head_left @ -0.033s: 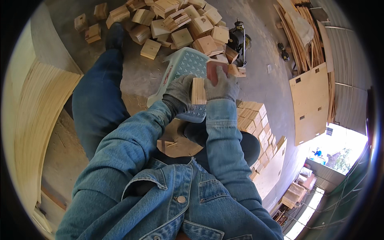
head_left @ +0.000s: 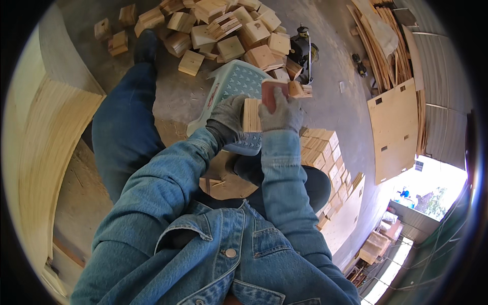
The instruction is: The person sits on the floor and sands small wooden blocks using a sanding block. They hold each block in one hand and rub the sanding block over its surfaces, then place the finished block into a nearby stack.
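Note:
My left hand [head_left: 227,113], in a grey work glove, is closed on a layered wooden block [head_left: 251,116] held over a pale green plastic stool [head_left: 239,81]. Closed on a flat reddish-brown sanding block [head_left: 274,94] is my right hand [head_left: 281,113], gloved in the same grey. Its fingers lie across the top of the sanding block, beside the right side of the wooden block. The underside of the sanding block is hidden. The raised pattern of the stool top shows beyond my left hand.
A loose heap of wooden blocks [head_left: 231,48] lies past the stool. Neatly stacked blocks [head_left: 325,152] stand by my right knee. A black tool with a metal bar [head_left: 309,56] rests beside the heap. Tall plywood sheets [head_left: 61,117] rise at left; boards [head_left: 394,127] lean at right.
My right hand and the sanding block have shifted and tilted slightly. The wooden block has moved a touch to the left, while my left hand stays nearly in place.

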